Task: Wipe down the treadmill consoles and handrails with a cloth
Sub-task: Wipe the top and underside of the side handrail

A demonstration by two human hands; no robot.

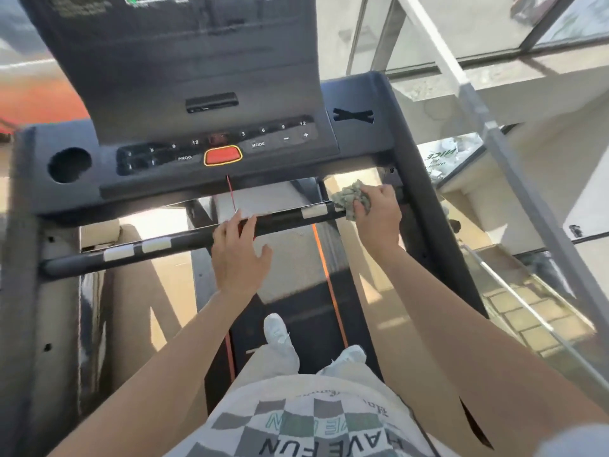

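Cloth [350,196], grey-green and crumpled, is bunched in the right hand [379,214], whose fingers curl round it and press it against the right end of the black handrail [184,241], just below the console [211,94]. The left hand [238,255] lies on the middle of the same bar with fingers nearly straight over it and the thumb spread apart, gripping nothing. Hand and rag hide where the bar meets the right upright. The console's top is cut off by the frame edge, and its display is too blurred to read. A round cup holder [69,164] at the console's left is dark inside; what it holds, if anything, cannot be told. A red cord [231,192] hangs below the red button [223,155].
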